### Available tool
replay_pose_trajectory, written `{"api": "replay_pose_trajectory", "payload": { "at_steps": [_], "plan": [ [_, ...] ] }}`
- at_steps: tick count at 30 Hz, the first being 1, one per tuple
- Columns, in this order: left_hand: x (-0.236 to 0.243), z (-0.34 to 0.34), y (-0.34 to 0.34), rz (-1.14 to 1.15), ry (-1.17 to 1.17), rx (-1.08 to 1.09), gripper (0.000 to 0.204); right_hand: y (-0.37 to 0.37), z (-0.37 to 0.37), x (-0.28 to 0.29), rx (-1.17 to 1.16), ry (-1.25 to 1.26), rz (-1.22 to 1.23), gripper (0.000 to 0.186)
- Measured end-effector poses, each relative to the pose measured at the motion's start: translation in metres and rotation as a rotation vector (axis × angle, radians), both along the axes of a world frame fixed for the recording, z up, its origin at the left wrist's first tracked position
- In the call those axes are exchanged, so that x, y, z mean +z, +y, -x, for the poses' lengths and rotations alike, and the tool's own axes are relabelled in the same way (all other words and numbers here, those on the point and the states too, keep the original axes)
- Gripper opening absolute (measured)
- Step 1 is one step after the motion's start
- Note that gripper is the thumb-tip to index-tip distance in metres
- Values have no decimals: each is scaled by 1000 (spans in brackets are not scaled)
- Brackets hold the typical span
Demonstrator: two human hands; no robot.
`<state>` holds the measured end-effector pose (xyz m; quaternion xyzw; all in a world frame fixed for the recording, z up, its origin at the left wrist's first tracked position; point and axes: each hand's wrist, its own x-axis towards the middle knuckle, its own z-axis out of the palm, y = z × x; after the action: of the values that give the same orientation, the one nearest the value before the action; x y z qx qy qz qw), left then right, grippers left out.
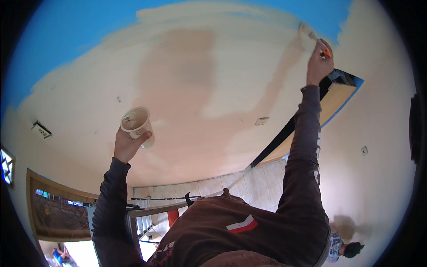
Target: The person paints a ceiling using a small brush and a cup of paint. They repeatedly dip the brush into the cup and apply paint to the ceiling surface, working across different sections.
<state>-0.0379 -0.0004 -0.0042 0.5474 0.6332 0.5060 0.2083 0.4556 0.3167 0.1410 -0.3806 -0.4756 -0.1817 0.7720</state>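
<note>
My left hand (126, 146) is closed round a pale plastic cup (147, 127), which is tilted so that its inside shows, smeared with cream paint. Raised high at the upper right, my right hand (319, 66) grips a paintbrush (307, 32) by its handle, part of which shows orange. The bristles are at the wall, close to where cream paint (249, 49) meets the blue (89, 31). Blue covers the top and upper left of the wall; cream lies below in uneven strokes. Shadows of my body and right arm fall across the cream part.
A long black-edged wooden panel (331, 102) stands along the wall at the right, behind my right forearm. Electrical boxes (262, 121) (41, 130) are set in the wall. Below are pale floor tiles (262, 178) and a beam-like structure (164, 206). Another person (338, 248) is at the lower right.
</note>
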Motion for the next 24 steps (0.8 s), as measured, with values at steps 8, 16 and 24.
{"api": "replay_pose_trajectory", "payload": {
  "at_steps": [8, 16, 24],
  "plan": [
    [-6, 5, 5, -48, 27, 8, 57, -27, 139, 4, -179, -322, -224, 15],
    [-5, 4, 5, 12, 29, 2, 55, -105, 291, 10, 304, -343, -298, 18],
    [-2, 3, 4, 32, 24, -3, 53, -125, 357, 23, 793, -160, -245, 11]
  ]
}}
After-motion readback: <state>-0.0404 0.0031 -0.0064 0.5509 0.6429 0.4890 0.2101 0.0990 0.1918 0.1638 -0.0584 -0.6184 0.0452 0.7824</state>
